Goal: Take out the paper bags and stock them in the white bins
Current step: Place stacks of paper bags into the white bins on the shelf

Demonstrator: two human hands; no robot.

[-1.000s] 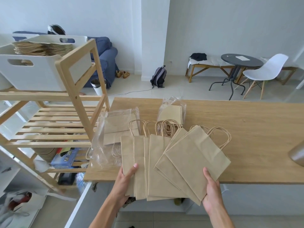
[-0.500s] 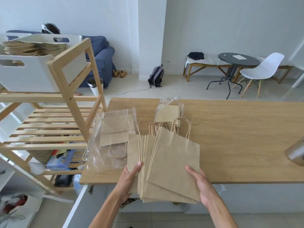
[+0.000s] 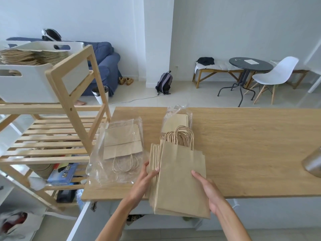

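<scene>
Head view looks down at a wooden table with both hands at its near edge. A stack of paper bags lies across that edge, its lower part hanging out past the table toward the person and its twisted handles pointing away over the tabletop. The left hand grips the stack's left side: the thumb lies on top of the fanned bag edges, and the other fingers go under the stack, where they cannot be seen. The right hand rests against the stack's right side with its fingers straight and pressed together, lying on the top bag's face.

On the table just left of the stack sits a clear plastic wrapper with more folded bags inside. A second plastic wrapper with bags lies on the table just beyond the stack's handles. At the table's right edge a metal cup is partly in view.

Left of the table stands a wooden shelf rack. On its top shelf sits a white bin already filled with paper bags, and a second white bin shows behind it. Beyond the table are a blue sofa, a backpack, a round dark table and a white chair.
</scene>
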